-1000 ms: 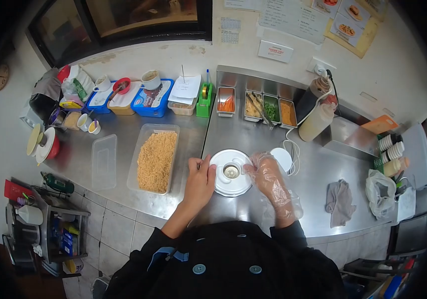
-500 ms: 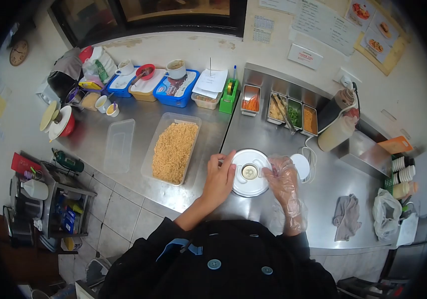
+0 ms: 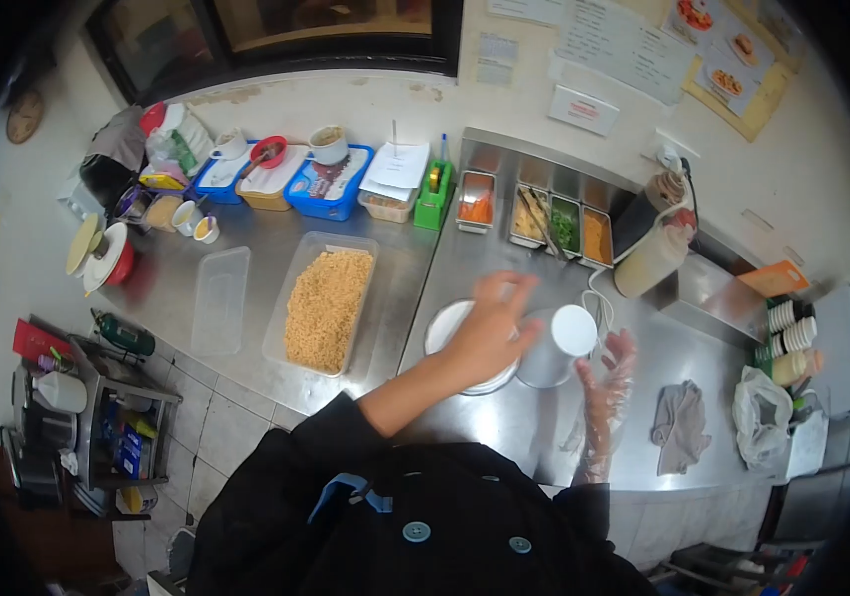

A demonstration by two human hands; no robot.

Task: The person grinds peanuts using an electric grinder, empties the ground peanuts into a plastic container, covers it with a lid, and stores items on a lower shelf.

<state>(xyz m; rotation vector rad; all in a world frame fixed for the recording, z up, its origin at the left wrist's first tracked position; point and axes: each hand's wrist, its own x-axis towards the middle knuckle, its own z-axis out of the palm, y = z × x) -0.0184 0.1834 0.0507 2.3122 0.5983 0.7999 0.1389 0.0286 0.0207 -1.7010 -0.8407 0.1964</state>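
Observation:
My bare left hand [image 3: 493, 333], slightly blurred, is over a round white appliance base [image 3: 445, 323] on the steel counter and hides much of it. Its fingers are apart and hold nothing. Beside the base, to the right, stands a translucent jar with a white round top [image 3: 572, 331]. My right hand [image 3: 604, 387], in a clear plastic glove, hovers just right of that jar with fingers spread, holding nothing. Whether either hand touches the jar or base I cannot tell.
Left on the counter are a clear tub of golden crumbs [image 3: 331, 313] and a clear lid [image 3: 221, 298]. Metal pans of toppings [image 3: 562, 226], squeeze bottles [image 3: 655, 260] and a white cord stand behind. A grey cloth [image 3: 681, 427] and plastic bag [image 3: 763, 417] lie right.
Both hands have let go of the white base. The left hand has moved over it; the right hand has drawn away to the right, uncovering the jar. The view has shifted slightly.

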